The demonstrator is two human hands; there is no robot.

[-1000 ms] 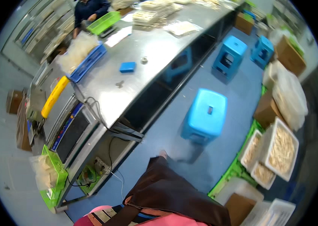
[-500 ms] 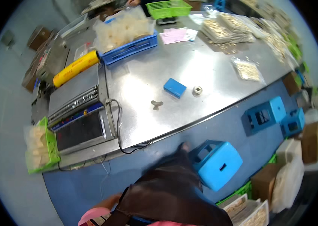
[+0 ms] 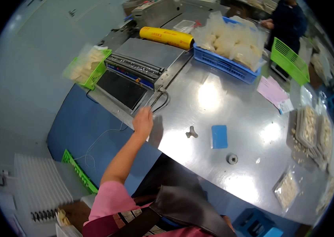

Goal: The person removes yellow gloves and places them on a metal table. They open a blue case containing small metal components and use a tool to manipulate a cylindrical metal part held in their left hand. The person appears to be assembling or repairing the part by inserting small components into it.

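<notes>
My left hand (image 3: pixel 143 121) reaches to the table's near edge, beside the front corner of a film wrapping machine (image 3: pixel 135 67). Its fingers are pressed together and bent; what they hold, if anything, is hidden. A dark power cable (image 3: pixel 164 103) loops from the machine and passes behind this hand. My right hand is out of view. On the steel table (image 3: pixel 182 98), to the right of my left hand, lie a small grey three-lobed metal piece (image 3: pixel 191 132), a flat blue block (image 3: pixel 219 136) and a short round metal piece (image 3: pixel 232 158).
A yellow film roll (image 3: pixel 167 37) lies behind the machine. Filled bags overflow a blue crate (image 3: pixel 226 63). Right are pink papers (image 3: pixel 272 90), stacked trays (image 3: pixel 307 126) and a bagged tray (image 3: pixel 287 189). A blue stool (image 3: pixel 257 225) stands below; a person (image 3: pixel 289 23) stands far right.
My view has swung left, so the table's contents appear turned and shifted right. My left arm has come up from beside my body, and its hand is now at the machine's corner.
</notes>
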